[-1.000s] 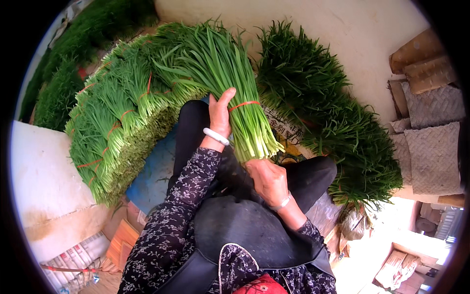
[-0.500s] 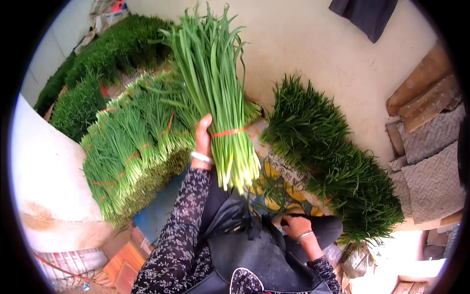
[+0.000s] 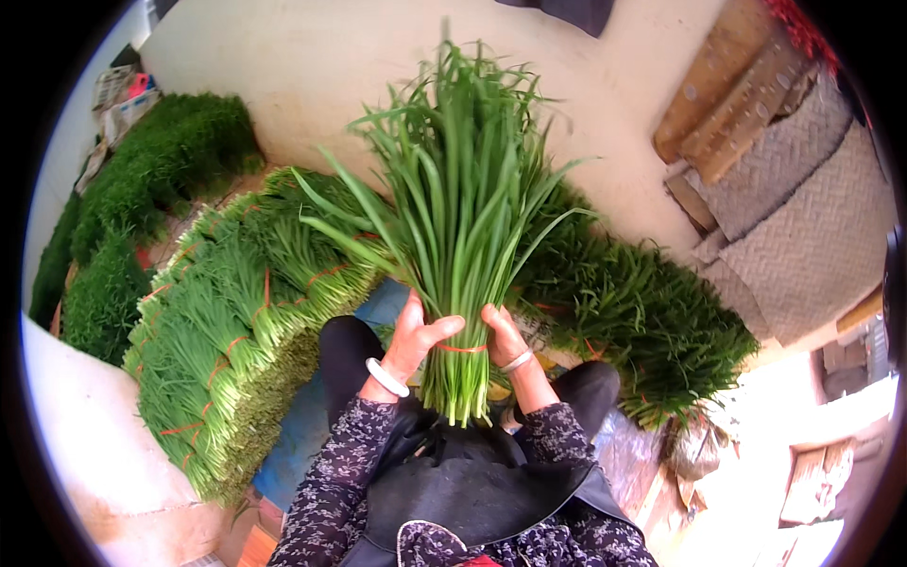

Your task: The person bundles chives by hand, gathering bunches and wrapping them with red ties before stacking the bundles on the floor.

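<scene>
A bundle of long green chives (image 3: 463, 227), tied near its base with a red band, stands upright in front of me. My left hand (image 3: 416, 340), with a white bangle on the wrist, grips the bundle's left side at the band. On the right side my right hand (image 3: 504, 338), wearing a thin bracelet, holds the same spot. The cut ends hang down over my lap.
Stacked tied chive bundles (image 3: 236, 331) lie to my left, with a darker loose pile (image 3: 642, 321) to my right and more greens (image 3: 142, 189) at far left. Woven mats (image 3: 803, 217) and boards lean at right. A pale wall (image 3: 312, 76) rises ahead.
My right hand came up from my lap and took hold of the bundle beside the left hand. The bundle moved to the centre and stands more upright.
</scene>
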Demonstrator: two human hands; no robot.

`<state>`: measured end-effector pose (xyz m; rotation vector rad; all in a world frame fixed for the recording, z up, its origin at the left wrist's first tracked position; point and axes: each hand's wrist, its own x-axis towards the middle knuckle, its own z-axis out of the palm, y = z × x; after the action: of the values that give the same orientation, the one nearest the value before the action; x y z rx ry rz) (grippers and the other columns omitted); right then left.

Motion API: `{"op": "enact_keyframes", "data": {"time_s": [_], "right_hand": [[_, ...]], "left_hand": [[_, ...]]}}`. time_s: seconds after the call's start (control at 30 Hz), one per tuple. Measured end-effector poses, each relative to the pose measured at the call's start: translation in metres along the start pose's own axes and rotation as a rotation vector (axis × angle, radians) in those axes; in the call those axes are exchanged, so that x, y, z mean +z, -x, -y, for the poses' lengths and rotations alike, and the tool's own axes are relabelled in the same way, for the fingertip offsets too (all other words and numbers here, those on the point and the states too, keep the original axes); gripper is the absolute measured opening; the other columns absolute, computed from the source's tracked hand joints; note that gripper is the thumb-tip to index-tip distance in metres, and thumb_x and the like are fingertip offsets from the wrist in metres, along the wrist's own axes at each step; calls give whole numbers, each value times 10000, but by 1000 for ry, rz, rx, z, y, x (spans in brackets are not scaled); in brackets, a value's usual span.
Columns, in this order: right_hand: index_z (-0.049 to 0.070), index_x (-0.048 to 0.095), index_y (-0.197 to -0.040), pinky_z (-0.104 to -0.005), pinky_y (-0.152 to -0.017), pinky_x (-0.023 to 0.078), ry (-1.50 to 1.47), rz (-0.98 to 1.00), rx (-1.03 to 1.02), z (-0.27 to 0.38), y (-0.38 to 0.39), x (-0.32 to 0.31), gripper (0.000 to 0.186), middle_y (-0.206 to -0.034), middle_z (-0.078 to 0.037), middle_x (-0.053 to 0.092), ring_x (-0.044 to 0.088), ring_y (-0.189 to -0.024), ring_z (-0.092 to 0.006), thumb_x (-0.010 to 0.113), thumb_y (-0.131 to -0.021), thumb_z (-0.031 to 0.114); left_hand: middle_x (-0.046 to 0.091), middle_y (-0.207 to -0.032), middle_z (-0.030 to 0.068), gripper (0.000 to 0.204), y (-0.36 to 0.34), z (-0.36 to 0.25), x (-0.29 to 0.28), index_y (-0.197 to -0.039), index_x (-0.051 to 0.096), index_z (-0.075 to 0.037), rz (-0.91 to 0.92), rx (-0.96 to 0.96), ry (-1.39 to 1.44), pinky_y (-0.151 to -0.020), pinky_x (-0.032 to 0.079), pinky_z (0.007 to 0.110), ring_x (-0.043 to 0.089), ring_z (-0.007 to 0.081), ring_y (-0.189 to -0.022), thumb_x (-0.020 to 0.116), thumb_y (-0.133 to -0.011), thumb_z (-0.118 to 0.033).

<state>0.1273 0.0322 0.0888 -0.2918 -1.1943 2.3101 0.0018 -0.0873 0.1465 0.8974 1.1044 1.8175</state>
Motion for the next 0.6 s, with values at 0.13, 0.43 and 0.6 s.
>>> {"op": "enact_keyframes", "data": {"time_s": [0.13, 0.43, 0.6], "right_hand": [[56, 432, -1422, -451, -1042, 452, -404, -90, 44, -11, 20, -24, 758, -1372, -136, 544, 561, -1215, -276, 505, -922, 621], [44, 488, -1366, -508, -753, 571, -1000, -77, 155, -28, 49, -43, 903, -1167, -264, 597, 624, -956, -402, 359, -866, 785], [62, 497, -1361, -506, -709, 578, -997, -6, 133, -19, 61, -26, 913, -1119, -275, 613, 631, -909, -415, 342, -854, 806]], "left_hand": [[468, -1392, 125, 794, -2, -19, 33, -1491, 255, 3, 142, -66, -5, -1079, 370, 337, 472, 221, -1276, 653, -805, 3], [635, -1166, 153, 435, 10, 26, -20, -1256, 537, 34, -180, -288, -132, -804, 531, 322, 649, 220, -991, 612, -929, -242], [633, -1170, 155, 481, 15, 25, -25, -1245, 547, 33, -73, -395, -137, -822, 522, 335, 636, 224, -1027, 615, -931, -324]]}}
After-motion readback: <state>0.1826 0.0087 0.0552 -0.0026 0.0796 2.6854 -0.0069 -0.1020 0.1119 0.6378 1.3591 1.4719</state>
